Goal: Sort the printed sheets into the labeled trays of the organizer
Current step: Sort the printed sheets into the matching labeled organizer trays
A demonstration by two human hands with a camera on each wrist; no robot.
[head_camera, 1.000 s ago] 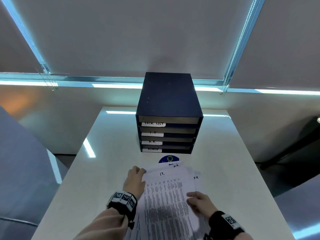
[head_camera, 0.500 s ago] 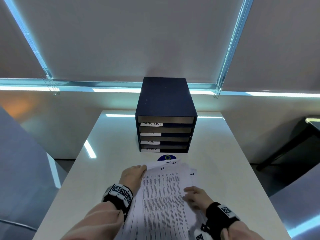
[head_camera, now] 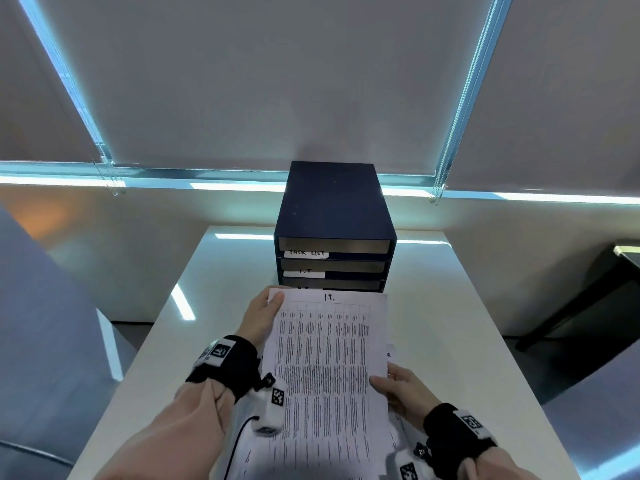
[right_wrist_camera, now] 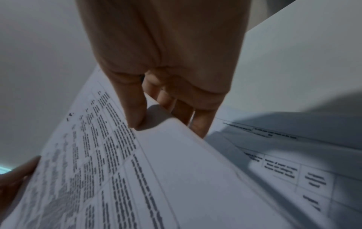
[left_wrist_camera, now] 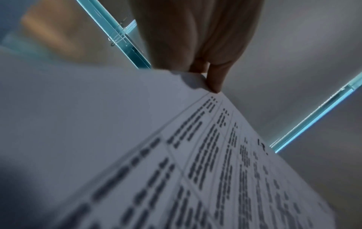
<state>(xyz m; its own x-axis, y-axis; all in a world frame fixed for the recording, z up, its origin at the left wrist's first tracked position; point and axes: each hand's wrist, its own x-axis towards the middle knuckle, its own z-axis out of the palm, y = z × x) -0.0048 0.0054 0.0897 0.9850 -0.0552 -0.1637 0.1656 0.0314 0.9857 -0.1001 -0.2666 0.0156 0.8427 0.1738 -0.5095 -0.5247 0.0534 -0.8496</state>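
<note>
A printed sheet headed "I.T." (head_camera: 325,368) is lifted off the table, tilted up toward me. My left hand (head_camera: 263,317) pinches its top left corner, thumb on the printed face (left_wrist_camera: 213,82). My right hand (head_camera: 398,386) pinches its right edge, thumb on top and fingers beneath (right_wrist_camera: 137,117). The dark blue organizer (head_camera: 334,216) stands behind the sheet, with trays labeled "TASK LIST" (head_camera: 306,253) and "I.T." (head_camera: 304,273) showing; the lower trays are hidden by the sheet. More printed sheets (right_wrist_camera: 284,162) lie on the table under the lifted one.
The white table (head_camera: 450,323) runs from me to the wall under closed roller blinds (head_camera: 277,81). A grey chair (head_camera: 41,323) stands at the left and a dark piece of furniture (head_camera: 595,306) at the right.
Both hands have lifted the I.T. sheet off the pile and raised it toward the organizer; before, it lay on the pile with the hands at its edges.
</note>
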